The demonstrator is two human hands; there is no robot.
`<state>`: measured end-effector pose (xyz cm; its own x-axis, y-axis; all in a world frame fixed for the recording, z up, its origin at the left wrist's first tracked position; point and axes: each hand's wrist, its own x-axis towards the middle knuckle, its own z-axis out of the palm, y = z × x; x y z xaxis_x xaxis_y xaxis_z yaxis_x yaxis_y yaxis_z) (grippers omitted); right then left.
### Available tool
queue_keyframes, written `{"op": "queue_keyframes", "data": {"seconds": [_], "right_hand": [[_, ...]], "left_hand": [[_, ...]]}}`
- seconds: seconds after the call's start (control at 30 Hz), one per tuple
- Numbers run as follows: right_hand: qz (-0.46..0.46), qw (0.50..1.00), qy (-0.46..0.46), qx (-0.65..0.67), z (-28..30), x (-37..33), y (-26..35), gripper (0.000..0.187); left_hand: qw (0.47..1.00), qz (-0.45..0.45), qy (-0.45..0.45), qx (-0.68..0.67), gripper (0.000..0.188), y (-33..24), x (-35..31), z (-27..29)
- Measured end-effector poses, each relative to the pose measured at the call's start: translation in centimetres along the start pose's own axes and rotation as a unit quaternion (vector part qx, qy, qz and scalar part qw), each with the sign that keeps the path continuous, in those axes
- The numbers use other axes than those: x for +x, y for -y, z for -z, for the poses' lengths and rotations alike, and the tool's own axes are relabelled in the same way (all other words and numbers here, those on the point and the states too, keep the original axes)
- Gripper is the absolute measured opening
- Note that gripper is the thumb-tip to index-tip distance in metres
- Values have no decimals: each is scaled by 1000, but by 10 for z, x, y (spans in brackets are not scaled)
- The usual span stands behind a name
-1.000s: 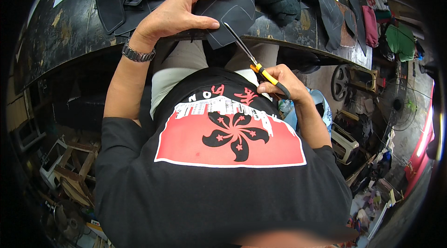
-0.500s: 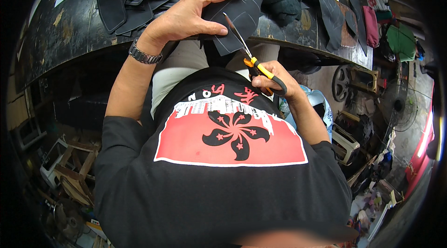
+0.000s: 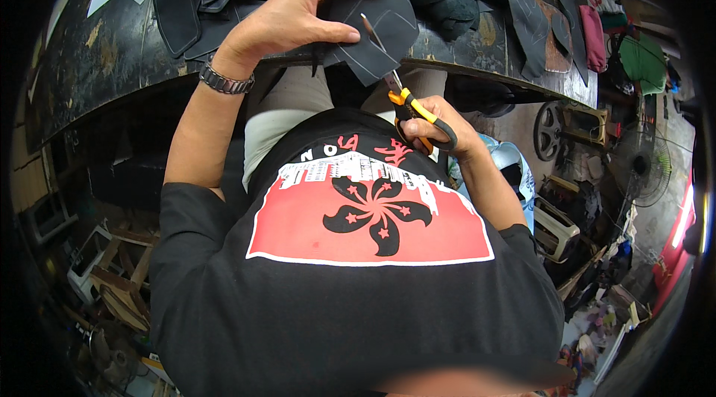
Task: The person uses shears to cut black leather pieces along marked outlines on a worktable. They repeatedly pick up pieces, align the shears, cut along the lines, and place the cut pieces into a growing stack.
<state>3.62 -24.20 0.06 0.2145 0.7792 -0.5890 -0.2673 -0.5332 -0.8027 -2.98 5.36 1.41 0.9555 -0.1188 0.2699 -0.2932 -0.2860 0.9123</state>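
Scissors sit clasped in the right hand, one blade over the black piece, which the left hand grips by the front edge of the counter.

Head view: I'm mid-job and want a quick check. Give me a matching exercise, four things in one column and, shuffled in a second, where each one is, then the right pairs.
Things
1. Scissors
2. Black piece with pale lines
3. Metal-band watch
4. Fan

Places
A. Around the left wrist
B. At the right side of the picture, away from both hands
C. In the right hand, yellow and black handles toward the person
D. Held by the left hand, thumb and a finger across its face

Pairs: 1-C, 2-D, 3-A, 4-B
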Motion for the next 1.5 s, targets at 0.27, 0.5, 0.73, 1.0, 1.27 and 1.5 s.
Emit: {"op": "queue_keyframes", "data": {"seconds": [0.27,0.5,0.73,1.0,1.27,1.5], "right_hand": [[63,996,24,57,-2,5,-2,55],[51,990,7,134,-6,5,-8,42],[80,973,-25,215,-22,7,-13,39],[102,970,-56,215,-31,9,-13,35],[94,976,-87,177,-35,10,-9,32],[72,981,-125,133,-37,8,-3,31]], "left_hand": [[999,2,-11,34,71,-10,3,-7],[997,9,-75,-24,71,-5,-2,-18],[984,14,-174,-45,74,-8,-3,-43],[969,23,-242,-33,73,-7,-4,-63],[962,9,-267,-58,75,-8,-3,-68],[966,27,-252,-51,64,-7,-3,-63]]}}
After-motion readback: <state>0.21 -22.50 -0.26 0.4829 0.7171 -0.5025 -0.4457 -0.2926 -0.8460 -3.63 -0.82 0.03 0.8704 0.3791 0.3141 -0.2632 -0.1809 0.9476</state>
